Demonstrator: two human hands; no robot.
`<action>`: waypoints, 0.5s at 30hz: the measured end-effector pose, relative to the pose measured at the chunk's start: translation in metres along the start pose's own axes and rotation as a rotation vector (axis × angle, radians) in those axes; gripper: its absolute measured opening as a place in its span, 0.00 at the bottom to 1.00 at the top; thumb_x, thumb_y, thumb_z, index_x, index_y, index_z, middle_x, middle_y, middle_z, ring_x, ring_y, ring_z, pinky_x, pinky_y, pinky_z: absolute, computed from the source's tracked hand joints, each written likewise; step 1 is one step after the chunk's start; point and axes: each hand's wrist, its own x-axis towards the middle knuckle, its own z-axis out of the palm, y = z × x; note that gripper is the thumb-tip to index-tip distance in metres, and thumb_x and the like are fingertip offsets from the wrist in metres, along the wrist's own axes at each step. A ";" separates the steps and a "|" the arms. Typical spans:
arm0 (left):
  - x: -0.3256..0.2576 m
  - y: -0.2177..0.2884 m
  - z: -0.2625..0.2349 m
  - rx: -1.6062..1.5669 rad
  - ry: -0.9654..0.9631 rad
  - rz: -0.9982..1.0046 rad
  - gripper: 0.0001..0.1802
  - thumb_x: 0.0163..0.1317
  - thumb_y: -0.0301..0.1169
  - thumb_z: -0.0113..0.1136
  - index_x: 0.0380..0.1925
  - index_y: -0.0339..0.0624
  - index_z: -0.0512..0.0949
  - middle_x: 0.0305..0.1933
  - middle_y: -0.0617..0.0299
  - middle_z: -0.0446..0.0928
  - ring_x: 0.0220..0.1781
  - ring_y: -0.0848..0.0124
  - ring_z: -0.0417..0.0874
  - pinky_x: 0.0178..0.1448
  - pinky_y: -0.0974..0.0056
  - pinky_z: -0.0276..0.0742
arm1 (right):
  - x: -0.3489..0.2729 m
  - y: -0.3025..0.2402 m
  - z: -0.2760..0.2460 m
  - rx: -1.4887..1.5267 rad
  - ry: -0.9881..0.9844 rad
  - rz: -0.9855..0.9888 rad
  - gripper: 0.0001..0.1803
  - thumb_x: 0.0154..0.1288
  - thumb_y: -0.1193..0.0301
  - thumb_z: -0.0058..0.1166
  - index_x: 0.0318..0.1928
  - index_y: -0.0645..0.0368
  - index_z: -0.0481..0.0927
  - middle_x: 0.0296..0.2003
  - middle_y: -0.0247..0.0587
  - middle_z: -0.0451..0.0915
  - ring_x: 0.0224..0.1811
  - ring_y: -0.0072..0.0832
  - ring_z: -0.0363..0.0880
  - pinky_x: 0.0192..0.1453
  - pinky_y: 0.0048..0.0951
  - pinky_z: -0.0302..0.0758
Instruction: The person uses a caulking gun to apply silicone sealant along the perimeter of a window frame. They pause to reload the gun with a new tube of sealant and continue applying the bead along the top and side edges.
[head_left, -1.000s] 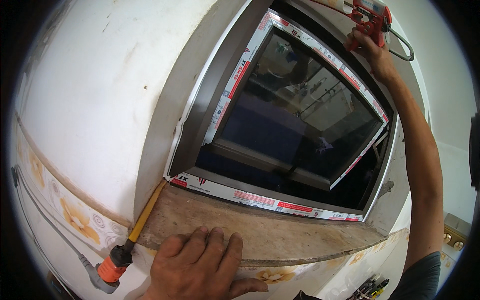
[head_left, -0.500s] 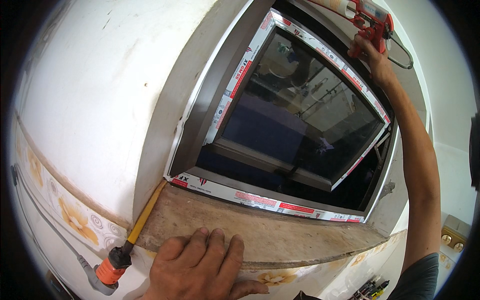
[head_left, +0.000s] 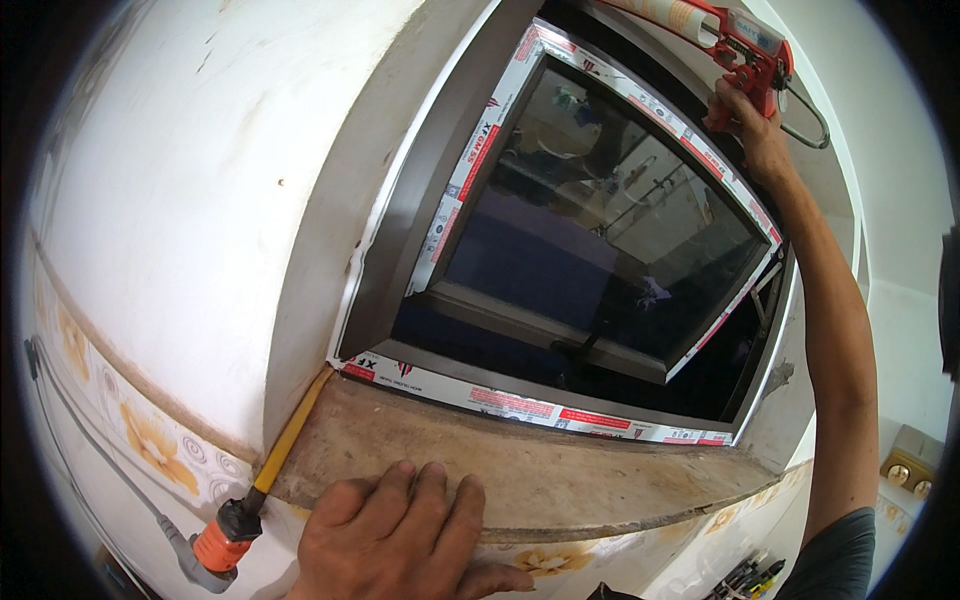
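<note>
My right hand [head_left: 757, 140], arm stretched up, is wrapped round the red handle of a caulking gun [head_left: 762, 65]. The gun lies near the top right corner of the window, its front end cut off by the upper edge of the view. My left hand [head_left: 395, 530] lies palm down on the front edge of the stone sill [head_left: 570, 480], fingers stretched out and holding nothing. Between the hands is a dark window frame [head_left: 500, 398] set in the wall opening. Its glazed sash [head_left: 455, 180] is tilted open and bears printed protective tape.
At the left end of the sill, a yellow cable [head_left: 295, 428] runs down to an orange and black connector [head_left: 222, 545] joined to a grey plug. Brass-coloured wall fittings [head_left: 908, 465] are at the right. Several pens or tools [head_left: 745, 580] are at lower right.
The caulking gun and my right hand have shifted slightly right and down in the view. My left hand stays on the sill edge.
</note>
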 end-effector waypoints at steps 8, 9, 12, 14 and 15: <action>0.001 0.001 -0.002 0.014 -0.010 0.004 0.40 0.65 0.69 0.57 0.49 0.41 0.86 0.47 0.54 0.87 0.48 0.57 0.88 0.48 0.56 0.74 | -0.005 0.009 -0.009 0.048 0.101 0.024 0.20 0.74 0.54 0.62 0.49 0.57 0.75 0.37 0.36 0.79 0.40 0.26 0.81 0.48 0.36 0.84; 0.001 0.001 -0.002 0.011 -0.011 0.002 0.40 0.65 0.69 0.57 0.49 0.41 0.86 0.47 0.54 0.87 0.48 0.57 0.88 0.48 0.56 0.74 | -0.006 0.010 -0.012 0.041 0.099 0.018 0.20 0.73 0.54 0.62 0.49 0.57 0.75 0.37 0.35 0.79 0.39 0.26 0.81 0.47 0.36 0.84; 0.001 0.001 -0.002 -0.001 -0.015 -0.003 0.40 0.63 0.69 0.58 0.49 0.41 0.86 0.47 0.53 0.87 0.49 0.57 0.88 0.49 0.56 0.74 | -0.007 0.013 -0.020 0.015 0.104 0.011 0.19 0.73 0.55 0.63 0.48 0.56 0.75 0.35 0.34 0.78 0.37 0.24 0.79 0.44 0.35 0.83; 0.001 0.001 -0.002 -0.010 -0.016 -0.007 0.40 0.63 0.69 0.59 0.49 0.41 0.86 0.47 0.53 0.87 0.49 0.57 0.88 0.49 0.56 0.74 | -0.008 0.016 -0.024 -0.007 0.124 0.019 0.19 0.73 0.55 0.63 0.47 0.56 0.75 0.33 0.33 0.77 0.35 0.23 0.78 0.43 0.35 0.82; 0.001 0.001 -0.003 -0.009 -0.024 -0.008 0.40 0.62 0.69 0.60 0.49 0.41 0.86 0.47 0.53 0.87 0.49 0.57 0.88 0.49 0.56 0.74 | -0.009 0.016 -0.025 -0.029 0.123 0.012 0.19 0.73 0.55 0.63 0.47 0.56 0.75 0.33 0.33 0.77 0.34 0.23 0.78 0.42 0.34 0.82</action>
